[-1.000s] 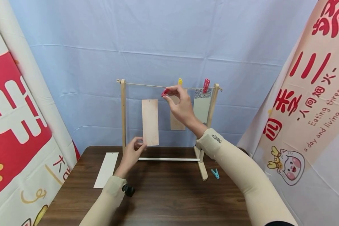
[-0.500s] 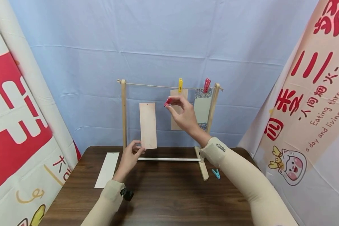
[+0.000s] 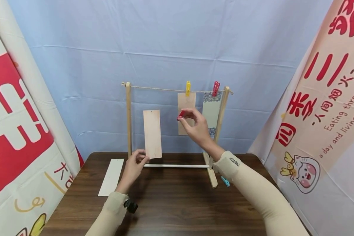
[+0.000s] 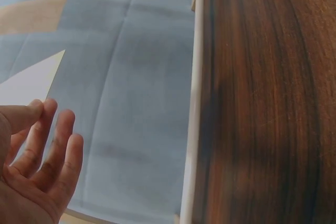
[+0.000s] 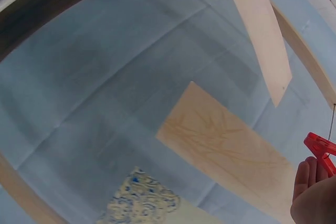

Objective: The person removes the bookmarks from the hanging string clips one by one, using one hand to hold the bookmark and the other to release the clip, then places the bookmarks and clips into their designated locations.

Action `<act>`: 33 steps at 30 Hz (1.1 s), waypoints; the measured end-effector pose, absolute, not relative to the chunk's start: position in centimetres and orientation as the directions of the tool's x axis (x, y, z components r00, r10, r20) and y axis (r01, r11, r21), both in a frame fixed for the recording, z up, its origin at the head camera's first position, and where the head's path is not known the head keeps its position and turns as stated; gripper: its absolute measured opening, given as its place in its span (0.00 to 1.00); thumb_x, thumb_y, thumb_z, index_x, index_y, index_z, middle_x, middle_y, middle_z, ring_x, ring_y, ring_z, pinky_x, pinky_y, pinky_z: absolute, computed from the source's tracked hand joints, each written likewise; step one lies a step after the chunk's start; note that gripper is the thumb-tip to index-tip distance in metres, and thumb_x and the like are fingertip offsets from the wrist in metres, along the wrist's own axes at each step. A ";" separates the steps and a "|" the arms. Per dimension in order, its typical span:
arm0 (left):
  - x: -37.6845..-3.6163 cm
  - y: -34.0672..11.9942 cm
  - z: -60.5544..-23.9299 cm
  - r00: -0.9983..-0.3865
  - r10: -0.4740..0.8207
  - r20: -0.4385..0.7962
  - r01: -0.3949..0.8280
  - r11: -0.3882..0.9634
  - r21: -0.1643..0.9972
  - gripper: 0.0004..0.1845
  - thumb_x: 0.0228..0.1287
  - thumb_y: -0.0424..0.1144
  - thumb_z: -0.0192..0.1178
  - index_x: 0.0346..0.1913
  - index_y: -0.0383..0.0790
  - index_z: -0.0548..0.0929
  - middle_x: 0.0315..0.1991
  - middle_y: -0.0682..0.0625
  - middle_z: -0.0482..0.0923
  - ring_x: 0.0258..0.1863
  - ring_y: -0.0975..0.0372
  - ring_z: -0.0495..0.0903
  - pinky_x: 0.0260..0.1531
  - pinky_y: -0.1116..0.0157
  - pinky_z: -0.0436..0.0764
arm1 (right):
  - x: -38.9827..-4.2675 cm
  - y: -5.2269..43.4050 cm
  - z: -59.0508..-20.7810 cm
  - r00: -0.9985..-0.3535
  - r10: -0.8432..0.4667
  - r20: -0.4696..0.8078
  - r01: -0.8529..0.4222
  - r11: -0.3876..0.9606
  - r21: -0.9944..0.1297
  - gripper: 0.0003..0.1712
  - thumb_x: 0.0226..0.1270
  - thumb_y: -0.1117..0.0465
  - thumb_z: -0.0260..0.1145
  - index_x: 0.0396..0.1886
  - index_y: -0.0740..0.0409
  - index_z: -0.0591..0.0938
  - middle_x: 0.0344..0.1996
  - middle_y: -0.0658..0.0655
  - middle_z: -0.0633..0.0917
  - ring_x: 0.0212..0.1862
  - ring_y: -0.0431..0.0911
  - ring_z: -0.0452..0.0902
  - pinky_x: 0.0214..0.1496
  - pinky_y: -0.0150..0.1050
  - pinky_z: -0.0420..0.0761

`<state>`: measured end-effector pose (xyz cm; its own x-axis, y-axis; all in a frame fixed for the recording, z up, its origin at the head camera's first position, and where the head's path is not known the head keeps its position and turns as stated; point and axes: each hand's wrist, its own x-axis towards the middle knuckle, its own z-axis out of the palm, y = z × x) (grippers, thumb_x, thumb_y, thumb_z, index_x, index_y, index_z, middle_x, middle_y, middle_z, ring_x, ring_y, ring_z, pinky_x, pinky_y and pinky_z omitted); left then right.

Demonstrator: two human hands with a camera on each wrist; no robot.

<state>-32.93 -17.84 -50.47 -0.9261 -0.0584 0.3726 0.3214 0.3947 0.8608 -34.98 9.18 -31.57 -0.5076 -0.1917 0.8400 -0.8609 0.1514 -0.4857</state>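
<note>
My left hand (image 3: 133,166) pinches the lower left corner of a pale beige bookmark-like card (image 3: 152,134), held upright in front of the rack and apart from its cord. A small hole shows near the card's top. In the left wrist view, thumb and forefinger grip the card's corner while the other fingers stay loose. My right hand (image 3: 197,127) holds a red clothespin (image 3: 181,115) between thumb and fingers, right of the card and below the cord. Behind that hand hangs a second beige card (image 3: 183,102), clipped by a yellow clothespin (image 3: 188,88); faint plant lines show on it in the right wrist view.
A wooden rack (image 3: 128,121) with a cord (image 3: 156,88) stands at the table's back. A blue-patterned card (image 3: 211,111) hangs at right from another red clothespin (image 3: 216,88). A white card (image 3: 111,177) lies left on the table (image 3: 177,203); a blue clothespin (image 3: 225,181) lies right.
My left hand has lowered the beige card and shifted it slightly left. My right hand has moved down and right from the cord with the red clothespin, uncovering the yellow one.
</note>
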 end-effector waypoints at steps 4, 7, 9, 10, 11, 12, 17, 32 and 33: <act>-32.8 -18.0 -50.9 -0.921 -0.057 0.386 0.332 0.403 0.853 0.14 0.75 0.34 0.69 0.59 0.37 0.82 0.40 0.40 0.91 0.40 0.46 0.90 0.40 0.69 0.81 | -35.0 9.6 -32.4 -0.511 -0.187 0.839 -0.860 0.135 -0.493 0.19 0.64 0.84 0.71 0.54 0.83 0.80 0.43 0.78 0.85 0.45 0.69 0.84 0.54 0.69 0.81; -32.7 -18.2 -51.2 -0.921 -0.058 0.384 0.330 0.403 0.853 0.14 0.74 0.33 0.69 0.58 0.37 0.83 0.40 0.40 0.91 0.39 0.50 0.90 0.40 0.69 0.81 | -35.0 10.0 -33.2 -0.531 -0.188 0.826 -0.847 0.143 -0.512 0.19 0.64 0.83 0.71 0.54 0.83 0.79 0.42 0.77 0.85 0.45 0.69 0.84 0.54 0.69 0.81; -32.6 -18.3 -51.4 -0.925 -0.059 0.375 0.321 0.405 0.856 0.14 0.74 0.34 0.69 0.58 0.37 0.83 0.40 0.41 0.91 0.39 0.51 0.90 0.41 0.69 0.82 | -35.0 10.2 -33.7 -0.546 -0.190 0.816 -0.837 0.156 -0.524 0.19 0.65 0.83 0.72 0.54 0.82 0.80 0.43 0.77 0.85 0.45 0.68 0.84 0.54 0.69 0.81; -32.5 -18.3 -51.4 -0.927 -0.059 0.370 0.316 0.405 0.858 0.14 0.74 0.34 0.69 0.58 0.37 0.83 0.40 0.42 0.91 0.39 0.52 0.90 0.41 0.69 0.82 | -34.9 10.2 -34.0 -0.552 -0.191 0.812 -0.833 0.164 -0.528 0.19 0.65 0.82 0.72 0.55 0.82 0.80 0.43 0.76 0.86 0.45 0.68 0.84 0.54 0.68 0.81; -32.5 -18.3 -51.5 -0.928 -0.058 0.368 0.314 0.406 0.858 0.14 0.74 0.34 0.69 0.58 0.37 0.83 0.40 0.43 0.91 0.39 0.51 0.90 0.41 0.68 0.82 | -34.9 10.3 -34.1 -0.555 -0.192 0.809 -0.831 0.173 -0.529 0.19 0.66 0.82 0.72 0.55 0.81 0.80 0.43 0.76 0.86 0.45 0.67 0.84 0.54 0.68 0.81; -32.4 -18.4 -51.6 -0.929 -0.059 0.365 0.312 0.407 0.859 0.14 0.74 0.34 0.70 0.58 0.37 0.83 0.40 0.44 0.92 0.39 0.50 0.90 0.42 0.68 0.83 | -34.8 10.4 -34.3 -0.557 -0.193 0.808 -0.830 0.176 -0.530 0.19 0.66 0.82 0.72 0.55 0.81 0.80 0.43 0.76 0.86 0.45 0.67 0.84 0.54 0.68 0.81; -31.9 -18.5 -51.9 -0.929 -0.067 0.363 0.304 0.418 0.856 0.14 0.74 0.34 0.70 0.58 0.38 0.83 0.39 0.46 0.91 0.39 0.47 0.88 0.41 0.67 0.83 | -34.7 10.7 -35.0 -0.555 -0.192 0.809 -0.831 0.173 -0.529 0.19 0.65 0.82 0.72 0.55 0.81 0.80 0.41 0.76 0.86 0.44 0.68 0.85 0.54 0.68 0.81; -30.9 -19.2 -52.8 -0.935 -0.082 0.344 0.276 0.436 0.856 0.14 0.74 0.34 0.70 0.59 0.38 0.83 0.39 0.46 0.91 0.38 0.54 0.90 0.41 0.68 0.83 | -34.4 11.8 -37.8 -0.597 -0.208 0.774 -0.800 0.218 -0.559 0.19 0.66 0.81 0.72 0.55 0.76 0.82 0.44 0.74 0.86 0.45 0.67 0.85 0.54 0.67 0.81; -30.8 -19.3 -52.8 -0.937 -0.081 0.340 0.274 0.432 0.859 0.14 0.74 0.35 0.70 0.59 0.38 0.83 0.39 0.45 0.91 0.38 0.53 0.90 0.41 0.68 0.84 | -34.7 12.0 -38.3 -0.596 -0.209 0.775 -0.801 0.221 -0.557 0.19 0.66 0.81 0.73 0.56 0.76 0.82 0.44 0.74 0.86 0.45 0.66 0.85 0.54 0.66 0.82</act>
